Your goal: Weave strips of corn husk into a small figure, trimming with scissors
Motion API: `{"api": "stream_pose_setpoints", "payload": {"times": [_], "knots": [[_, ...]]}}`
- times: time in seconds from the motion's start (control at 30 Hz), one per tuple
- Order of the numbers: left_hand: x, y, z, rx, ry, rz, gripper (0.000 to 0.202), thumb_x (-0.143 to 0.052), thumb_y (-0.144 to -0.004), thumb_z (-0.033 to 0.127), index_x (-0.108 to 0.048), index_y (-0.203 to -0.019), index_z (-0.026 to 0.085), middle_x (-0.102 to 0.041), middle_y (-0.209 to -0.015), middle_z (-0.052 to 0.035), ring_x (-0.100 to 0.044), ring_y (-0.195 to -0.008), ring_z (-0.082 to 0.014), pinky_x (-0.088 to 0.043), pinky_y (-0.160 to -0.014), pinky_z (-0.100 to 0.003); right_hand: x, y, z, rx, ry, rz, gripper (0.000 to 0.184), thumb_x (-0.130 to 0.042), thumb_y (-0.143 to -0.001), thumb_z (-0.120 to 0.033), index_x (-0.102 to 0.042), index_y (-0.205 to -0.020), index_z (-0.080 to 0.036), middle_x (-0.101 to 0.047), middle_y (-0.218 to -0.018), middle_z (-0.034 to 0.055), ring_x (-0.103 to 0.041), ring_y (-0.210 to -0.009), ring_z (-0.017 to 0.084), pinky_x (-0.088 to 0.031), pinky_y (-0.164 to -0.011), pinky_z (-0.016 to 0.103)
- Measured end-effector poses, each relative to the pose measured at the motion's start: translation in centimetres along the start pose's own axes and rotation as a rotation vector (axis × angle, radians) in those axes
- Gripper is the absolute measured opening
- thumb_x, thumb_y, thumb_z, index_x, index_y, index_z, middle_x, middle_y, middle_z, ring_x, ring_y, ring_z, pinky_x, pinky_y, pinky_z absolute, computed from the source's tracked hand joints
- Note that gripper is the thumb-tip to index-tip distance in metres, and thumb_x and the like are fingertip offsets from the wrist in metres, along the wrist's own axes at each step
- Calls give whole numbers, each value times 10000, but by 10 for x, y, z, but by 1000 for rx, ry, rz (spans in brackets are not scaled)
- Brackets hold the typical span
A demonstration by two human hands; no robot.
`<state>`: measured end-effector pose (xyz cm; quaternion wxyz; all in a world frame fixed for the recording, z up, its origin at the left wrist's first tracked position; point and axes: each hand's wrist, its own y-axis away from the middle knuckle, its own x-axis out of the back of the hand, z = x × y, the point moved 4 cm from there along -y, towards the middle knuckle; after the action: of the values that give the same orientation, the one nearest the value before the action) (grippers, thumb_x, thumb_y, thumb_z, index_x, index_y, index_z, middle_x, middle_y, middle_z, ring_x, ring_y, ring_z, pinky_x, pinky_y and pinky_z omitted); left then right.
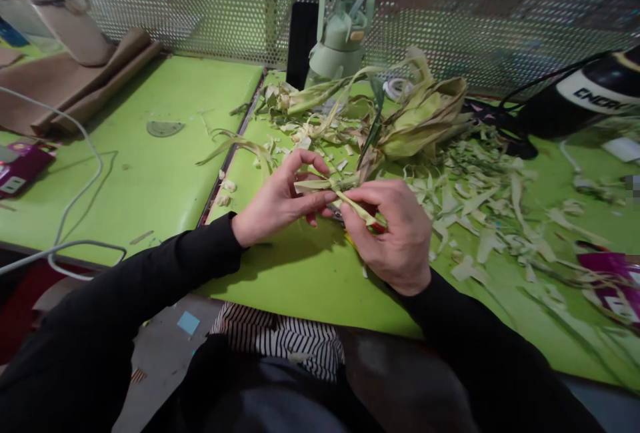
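Observation:
A small twisted piece of corn husk [359, 209], pale green and rod-like with leafy ends, is held between my two hands above the table. My left hand [285, 201] pinches its upper end between thumb and fingers. Thumb and fingers of my right hand [393, 229] close round the lower end. Under the right hand shows part of a metal tool with red and yellow on its handle [379, 227]; most of it is hidden by the palm. Behind the hands lies a bundle of dry corn husks [420, 123].
Husk scraps [480, 199] litter the green table [320, 273] on the right. A green bottle [337, 46] and a dark phone-like slab [301, 43] stand against the mesh panel [225, 6]. At left are a cable [95, 173], brown paper [85, 96] and a pale bottle [75, 29].

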<state>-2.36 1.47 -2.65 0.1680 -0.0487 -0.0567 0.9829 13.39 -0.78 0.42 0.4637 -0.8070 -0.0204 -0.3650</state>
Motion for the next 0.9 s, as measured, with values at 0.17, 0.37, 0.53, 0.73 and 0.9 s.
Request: {"api": "stream_pose_setpoints", "payload": {"times": [0.17,0.37,0.53,0.73,0.9], "knots": [[-1,5,10,-299,-322,-16,222,-560,-931,239,-581,-1146,188,-637,-1114,-70,-662,-767,-97,-578,-617,-202,-4,0,2,-205,-117,-174,103,-618,-894,-280,-571,-935,-198,-625,-780,18,-577,-642,147,-465,-568,292],[5,5,23,-454,-654,37,167,-632,-899,261,-636,-1035,164,-700,-984,-68,-651,-922,-153,-541,-828,-274,-15,8,11,-590,-688,-463,316,-560,-926,-504,-557,-1005,-198,-595,-744,-9,-517,-547,97,-419,-474,229],[3,5,20,-241,-511,-112,207,-614,-892,231,-604,-1088,168,-680,-1085,-85,-659,-973,-166,-534,-894,-300,-19,8,18,-611,-666,-578,284,-475,-986,-437,-521,-834,-202,-565,-677,-30,-495,-517,88,-413,-482,224],[20,-1,19,-3,-22,54,556,-644,-869,340,-360,-1342,273,-591,-1267,-93,-694,-890,-150,-586,-737,-274,-6,-4,31,-253,-140,-325,151,-465,-1001,-302,-574,-949,-212,-586,-678,-23,-529,-562,122,-408,-558,263],[23,-6,5,250,111,102,505,-672,-856,428,-447,-1239,187,-654,-961,-33,-665,-725,-97,-573,-729,-270,-9,-2,37,-117,-3,-256,168,-460,-1005,-300,-602,-1010,-210,-670,-761,9,-568,-579,137,-436,-560,272]]}}
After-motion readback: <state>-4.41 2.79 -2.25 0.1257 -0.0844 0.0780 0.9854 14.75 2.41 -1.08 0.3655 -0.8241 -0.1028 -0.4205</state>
